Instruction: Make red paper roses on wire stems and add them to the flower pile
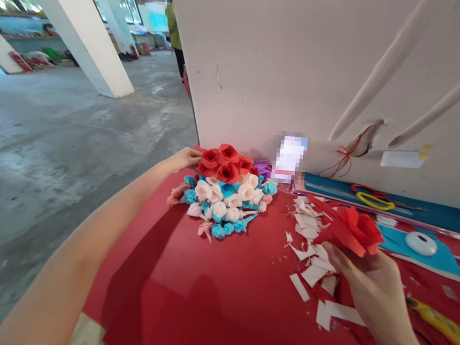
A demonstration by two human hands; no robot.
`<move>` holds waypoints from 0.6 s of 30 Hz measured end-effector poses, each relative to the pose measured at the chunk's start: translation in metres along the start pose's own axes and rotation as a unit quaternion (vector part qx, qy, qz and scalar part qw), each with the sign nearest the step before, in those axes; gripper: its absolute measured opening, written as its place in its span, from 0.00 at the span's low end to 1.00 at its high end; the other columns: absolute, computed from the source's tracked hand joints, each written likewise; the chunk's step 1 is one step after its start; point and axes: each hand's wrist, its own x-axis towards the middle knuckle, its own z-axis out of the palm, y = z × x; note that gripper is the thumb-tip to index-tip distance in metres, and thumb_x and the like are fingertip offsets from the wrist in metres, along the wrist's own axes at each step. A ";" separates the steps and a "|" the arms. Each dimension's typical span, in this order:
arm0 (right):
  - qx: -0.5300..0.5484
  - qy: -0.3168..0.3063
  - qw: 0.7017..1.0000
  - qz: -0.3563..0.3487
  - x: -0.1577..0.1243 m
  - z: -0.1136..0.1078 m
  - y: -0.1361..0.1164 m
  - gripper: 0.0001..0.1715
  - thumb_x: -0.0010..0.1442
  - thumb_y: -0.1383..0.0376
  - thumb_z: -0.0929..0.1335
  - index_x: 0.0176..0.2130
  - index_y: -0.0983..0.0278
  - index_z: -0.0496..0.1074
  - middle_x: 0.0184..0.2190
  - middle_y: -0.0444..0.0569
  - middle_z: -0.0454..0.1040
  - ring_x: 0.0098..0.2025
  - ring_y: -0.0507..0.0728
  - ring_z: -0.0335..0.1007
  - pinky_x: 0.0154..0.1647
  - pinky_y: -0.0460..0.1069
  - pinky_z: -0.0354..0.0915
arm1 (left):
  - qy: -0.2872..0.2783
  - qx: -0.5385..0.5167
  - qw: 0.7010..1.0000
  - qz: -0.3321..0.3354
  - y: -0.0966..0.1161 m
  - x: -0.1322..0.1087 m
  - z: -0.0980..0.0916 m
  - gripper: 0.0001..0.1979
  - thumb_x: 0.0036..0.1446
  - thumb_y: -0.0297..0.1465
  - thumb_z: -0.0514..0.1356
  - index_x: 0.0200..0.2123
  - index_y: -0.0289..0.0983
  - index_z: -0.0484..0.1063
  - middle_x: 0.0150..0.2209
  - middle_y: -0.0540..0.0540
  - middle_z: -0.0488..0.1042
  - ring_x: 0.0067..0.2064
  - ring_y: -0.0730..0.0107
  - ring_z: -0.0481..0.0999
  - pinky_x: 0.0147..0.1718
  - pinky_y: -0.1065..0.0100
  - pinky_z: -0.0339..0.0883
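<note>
My right hand [369, 276] is closed around the base of a large red paper flower [356, 229], holding it above white paper scraps [314, 263]. Across the table, my left hand [183, 159] reaches to the far left side of a heap of paper flowers. Its fingers are bent together at the edge of a red paper flower [209, 160], and the fingertips are partly hidden. Several red blooms top the heap. Below them lie white paper flowers [219, 210], blue paper flowers [229, 229] and a few pink ones [204, 229].
A phone [289, 159] leans against a large pale upright panel [264, 62]. Yellow-handled scissors [376, 201] lie at its foot. A white oval object [421, 243] rests on blue paper at right, above a yellow glue gun [442, 322]. Concrete floor and a pillar [77, 25] are at left; a person [174, 28] stands behind the panel.
</note>
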 end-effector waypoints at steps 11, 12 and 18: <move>-0.004 -0.011 1.000 0.001 0.000 -0.001 0.001 0.16 0.42 0.57 0.74 0.31 0.62 0.73 0.30 0.46 0.77 0.32 0.58 0.72 0.31 0.48 0.68 | 0.061 0.019 0.997 -0.045 0.015 0.000 -0.004 0.13 0.60 0.36 0.56 0.44 0.32 0.68 0.40 0.45 0.72 0.37 0.70 0.74 0.35 0.64 0.72; -0.003 -0.011 1.000 0.003 0.000 -0.001 0.001 0.15 0.42 0.57 0.74 0.30 0.62 0.73 0.30 0.46 0.77 0.32 0.58 0.72 0.31 0.48 0.68 | 0.065 0.021 0.997 -0.045 0.017 -0.001 -0.006 0.14 0.60 0.36 0.56 0.44 0.32 0.68 0.40 0.45 0.72 0.37 0.69 0.74 0.35 0.64 0.72; -0.001 -0.015 1.000 0.000 -0.001 -0.001 -0.002 0.14 0.41 0.58 0.74 0.29 0.62 0.73 0.28 0.46 0.77 0.29 0.57 0.71 0.29 0.48 0.68 | 0.085 0.026 0.996 -0.012 0.028 -0.005 -0.016 0.16 0.60 0.37 0.56 0.47 0.33 0.67 0.45 0.44 0.70 0.44 0.62 0.73 0.41 0.59 0.71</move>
